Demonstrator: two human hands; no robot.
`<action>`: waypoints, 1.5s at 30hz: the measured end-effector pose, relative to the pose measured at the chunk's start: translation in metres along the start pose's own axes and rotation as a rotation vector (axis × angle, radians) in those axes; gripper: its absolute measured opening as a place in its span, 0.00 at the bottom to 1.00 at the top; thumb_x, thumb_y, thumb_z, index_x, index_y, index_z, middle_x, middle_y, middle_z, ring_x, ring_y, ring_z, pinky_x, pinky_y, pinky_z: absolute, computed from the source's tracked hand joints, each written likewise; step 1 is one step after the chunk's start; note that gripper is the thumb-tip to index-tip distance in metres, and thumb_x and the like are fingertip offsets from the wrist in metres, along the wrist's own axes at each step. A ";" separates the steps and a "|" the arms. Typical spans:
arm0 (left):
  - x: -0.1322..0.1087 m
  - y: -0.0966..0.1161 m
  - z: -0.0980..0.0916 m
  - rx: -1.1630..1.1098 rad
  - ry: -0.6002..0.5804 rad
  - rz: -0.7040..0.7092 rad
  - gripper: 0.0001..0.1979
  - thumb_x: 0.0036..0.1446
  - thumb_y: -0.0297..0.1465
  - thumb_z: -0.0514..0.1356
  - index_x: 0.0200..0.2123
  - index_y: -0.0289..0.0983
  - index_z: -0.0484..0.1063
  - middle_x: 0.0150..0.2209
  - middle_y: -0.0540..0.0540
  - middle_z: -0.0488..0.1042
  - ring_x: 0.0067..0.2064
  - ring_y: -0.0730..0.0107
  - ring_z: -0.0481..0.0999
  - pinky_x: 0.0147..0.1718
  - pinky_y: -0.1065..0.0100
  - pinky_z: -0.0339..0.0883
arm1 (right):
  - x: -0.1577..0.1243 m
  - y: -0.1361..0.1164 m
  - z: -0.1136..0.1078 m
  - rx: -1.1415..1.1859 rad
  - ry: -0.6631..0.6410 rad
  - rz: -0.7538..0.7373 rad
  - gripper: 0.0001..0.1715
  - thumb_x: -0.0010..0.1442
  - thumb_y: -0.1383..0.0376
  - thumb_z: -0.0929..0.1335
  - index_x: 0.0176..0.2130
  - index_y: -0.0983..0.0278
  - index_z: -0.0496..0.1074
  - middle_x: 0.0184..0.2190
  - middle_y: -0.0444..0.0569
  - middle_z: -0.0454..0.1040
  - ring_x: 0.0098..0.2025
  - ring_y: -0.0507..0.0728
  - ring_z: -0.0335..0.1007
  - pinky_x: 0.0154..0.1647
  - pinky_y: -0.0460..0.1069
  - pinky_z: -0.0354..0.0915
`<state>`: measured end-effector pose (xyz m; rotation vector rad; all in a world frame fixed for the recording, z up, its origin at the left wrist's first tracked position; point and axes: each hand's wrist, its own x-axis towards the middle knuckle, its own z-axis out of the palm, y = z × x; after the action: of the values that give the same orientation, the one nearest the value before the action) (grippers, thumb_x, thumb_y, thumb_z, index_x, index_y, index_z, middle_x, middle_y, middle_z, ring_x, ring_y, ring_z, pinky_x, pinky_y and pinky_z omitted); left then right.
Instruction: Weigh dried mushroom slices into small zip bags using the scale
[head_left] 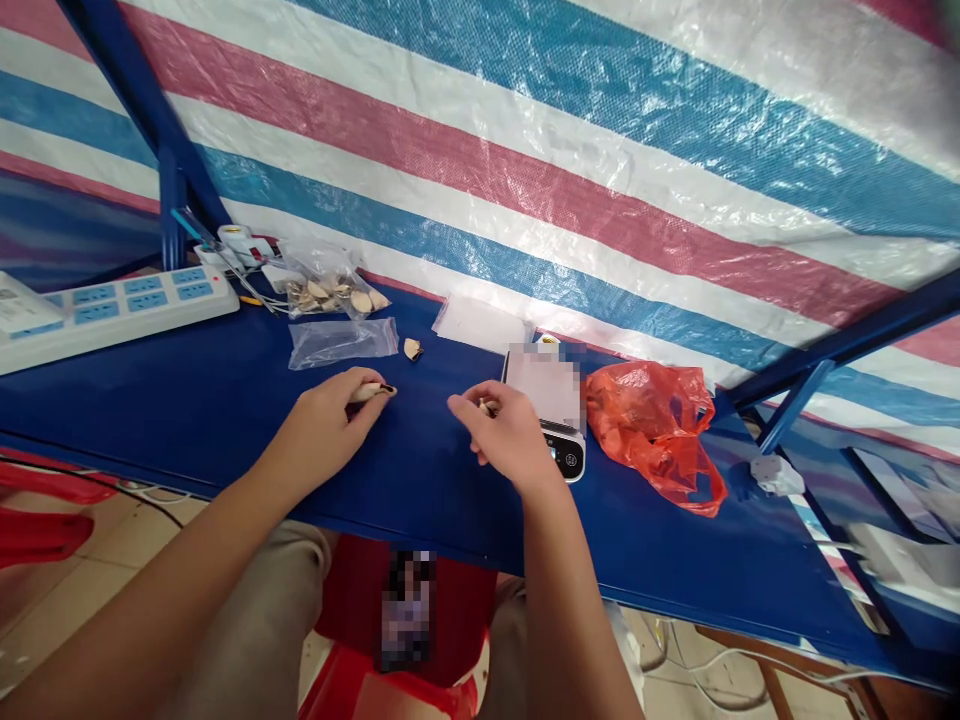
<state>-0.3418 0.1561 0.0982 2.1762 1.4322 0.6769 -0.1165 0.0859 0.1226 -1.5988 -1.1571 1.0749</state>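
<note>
My left hand (335, 420) is closed around a pale, curved piece with a dark-edged tip (367, 392), pinched between thumb and fingers. Its exact kind I cannot make out. To the right, my right hand (504, 428) has its fingers curled over small pale pieces (489, 407), mostly hidden by them. A similar cream piece with a dark edge (412, 349) lies alone on the blue table (427, 480), beyond both hands. Behind my left hand are a flat clear plastic bag (343, 342) and a clear bag of several such pieces (330, 285).
A small digital scale (568, 458) stands beside my right hand, its top blurred out. Right of it lies a crumpled red plastic bag (652, 420). White plastic sheets (480, 322) lie at the back. A power strip (127, 305) occupies the left; a white plug (776, 474) is at right.
</note>
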 end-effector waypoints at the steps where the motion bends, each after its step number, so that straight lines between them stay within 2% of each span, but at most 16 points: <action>1: -0.003 0.009 0.000 -0.087 -0.020 -0.010 0.19 0.67 0.51 0.55 0.48 0.44 0.71 0.42 0.44 0.79 0.38 0.55 0.78 0.35 0.60 0.70 | -0.001 -0.001 0.003 0.060 -0.094 0.035 0.21 0.59 0.47 0.74 0.42 0.59 0.75 0.23 0.40 0.72 0.20 0.53 0.69 0.17 0.46 0.62; 4: -0.002 0.039 0.007 -0.217 -0.080 0.104 0.19 0.69 0.50 0.53 0.50 0.44 0.69 0.39 0.46 0.78 0.36 0.60 0.77 0.35 0.61 0.71 | -0.002 -0.005 0.007 0.292 -0.238 0.043 0.27 0.58 0.49 0.76 0.52 0.58 0.76 0.32 0.43 0.78 0.27 0.54 0.77 0.21 0.47 0.72; 7: 0.008 0.063 0.020 -0.223 -0.082 0.294 0.18 0.72 0.46 0.49 0.52 0.42 0.68 0.48 0.41 0.76 0.47 0.58 0.78 0.45 0.59 0.73 | 0.000 -0.008 0.005 0.424 -0.172 -0.003 0.25 0.56 0.53 0.77 0.50 0.58 0.76 0.29 0.40 0.76 0.27 0.52 0.78 0.27 0.47 0.77; 11: 0.021 0.070 0.029 -0.233 -0.201 0.348 0.26 0.72 0.46 0.51 0.67 0.41 0.57 0.61 0.35 0.70 0.56 0.55 0.77 0.51 0.57 0.74 | 0.005 -0.005 -0.005 0.388 -0.070 -0.038 0.18 0.55 0.52 0.76 0.41 0.60 0.75 0.23 0.38 0.73 0.24 0.51 0.75 0.25 0.46 0.76; 14: 0.041 0.045 0.012 -0.155 -0.085 0.376 0.38 0.66 0.48 0.59 0.73 0.43 0.49 0.68 0.35 0.65 0.65 0.50 0.71 0.60 0.53 0.70 | 0.009 0.002 -0.013 0.348 0.037 -0.067 0.19 0.56 0.50 0.75 0.33 0.62 0.73 0.23 0.39 0.72 0.19 0.49 0.71 0.18 0.44 0.70; 17: 0.073 -0.002 -0.020 0.106 0.068 0.278 0.38 0.59 0.52 0.64 0.67 0.41 0.62 0.69 0.35 0.65 0.71 0.40 0.62 0.70 0.43 0.57 | 0.012 0.008 -0.022 0.389 0.198 -0.090 0.21 0.58 0.49 0.75 0.31 0.62 0.73 0.23 0.40 0.72 0.18 0.48 0.68 0.17 0.44 0.67; 19: 0.093 -0.032 -0.038 0.264 -0.043 0.166 0.47 0.51 0.55 0.68 0.67 0.39 0.62 0.71 0.31 0.62 0.72 0.31 0.59 0.69 0.37 0.54 | 0.013 0.010 -0.026 0.417 0.259 -0.101 0.20 0.59 0.50 0.75 0.30 0.62 0.72 0.21 0.40 0.70 0.18 0.49 0.68 0.18 0.44 0.67; 21: 0.109 -0.052 -0.047 0.312 -0.152 0.139 0.52 0.48 0.56 0.70 0.70 0.38 0.60 0.72 0.31 0.61 0.71 0.30 0.60 0.68 0.38 0.56 | 0.014 0.010 -0.027 0.428 0.286 -0.114 0.20 0.59 0.50 0.75 0.29 0.62 0.71 0.21 0.40 0.70 0.18 0.49 0.68 0.18 0.44 0.67; 24: 0.124 -0.058 -0.041 0.306 -0.210 0.160 0.53 0.45 0.58 0.69 0.69 0.38 0.61 0.69 0.32 0.67 0.68 0.33 0.66 0.64 0.44 0.62 | 0.014 0.008 -0.025 0.431 0.290 -0.112 0.20 0.59 0.50 0.74 0.29 0.62 0.71 0.21 0.40 0.70 0.18 0.49 0.67 0.18 0.44 0.66; 27: 0.135 -0.045 -0.027 0.320 -0.244 0.117 0.58 0.42 0.58 0.70 0.70 0.36 0.58 0.67 0.32 0.70 0.67 0.35 0.68 0.62 0.48 0.62 | 0.015 0.008 -0.021 0.407 0.280 -0.100 0.20 0.58 0.49 0.75 0.30 0.62 0.72 0.20 0.40 0.71 0.17 0.49 0.66 0.17 0.44 0.65; 30: 0.143 -0.029 -0.020 0.357 -0.298 0.049 0.56 0.47 0.56 0.69 0.71 0.33 0.56 0.66 0.30 0.70 0.65 0.36 0.69 0.62 0.46 0.61 | 0.015 0.010 -0.021 0.367 0.278 -0.112 0.21 0.57 0.48 0.75 0.30 0.62 0.72 0.19 0.40 0.71 0.16 0.50 0.67 0.17 0.44 0.65; 34: 0.125 -0.005 -0.022 0.338 -0.280 0.049 0.50 0.50 0.54 0.67 0.69 0.35 0.58 0.62 0.31 0.71 0.60 0.38 0.73 0.58 0.48 0.64 | 0.012 0.008 -0.025 0.350 0.286 -0.145 0.20 0.58 0.49 0.75 0.29 0.61 0.73 0.18 0.41 0.70 0.17 0.50 0.67 0.17 0.45 0.63; 37: 0.089 0.032 -0.021 0.162 -0.154 0.214 0.42 0.55 0.51 0.66 0.67 0.39 0.61 0.56 0.37 0.74 0.55 0.47 0.76 0.54 0.53 0.68 | 0.004 -0.001 -0.033 0.318 0.287 -0.174 0.19 0.59 0.48 0.75 0.32 0.61 0.78 0.18 0.41 0.70 0.16 0.50 0.64 0.15 0.45 0.58; 40: 0.055 0.080 -0.005 -0.054 -0.181 0.377 0.41 0.54 0.48 0.68 0.65 0.40 0.61 0.55 0.40 0.75 0.53 0.52 0.78 0.52 0.56 0.70 | -0.011 -0.013 -0.045 0.264 0.320 -0.238 0.18 0.61 0.48 0.75 0.37 0.60 0.81 0.18 0.39 0.68 0.15 0.48 0.58 0.16 0.46 0.53; 42: 0.043 0.108 0.012 -0.178 -0.209 0.498 0.38 0.56 0.43 0.67 0.65 0.41 0.59 0.58 0.40 0.75 0.55 0.54 0.78 0.51 0.58 0.70 | -0.021 -0.020 -0.055 0.166 0.383 -0.293 0.17 0.62 0.50 0.74 0.37 0.60 0.82 0.20 0.40 0.68 0.18 0.48 0.57 0.19 0.46 0.54; 45: 0.041 0.133 0.039 -0.308 -0.126 0.661 0.34 0.57 0.37 0.66 0.64 0.40 0.59 0.61 0.38 0.73 0.57 0.55 0.77 0.53 0.59 0.70 | -0.033 -0.025 -0.069 -0.063 0.481 -0.321 0.13 0.63 0.54 0.74 0.35 0.61 0.83 0.24 0.42 0.70 0.24 0.49 0.57 0.24 0.47 0.55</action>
<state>-0.2094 0.1424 0.1548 2.3704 0.4784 0.8853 -0.0622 0.0483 0.1691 -1.5399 -1.0715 0.4180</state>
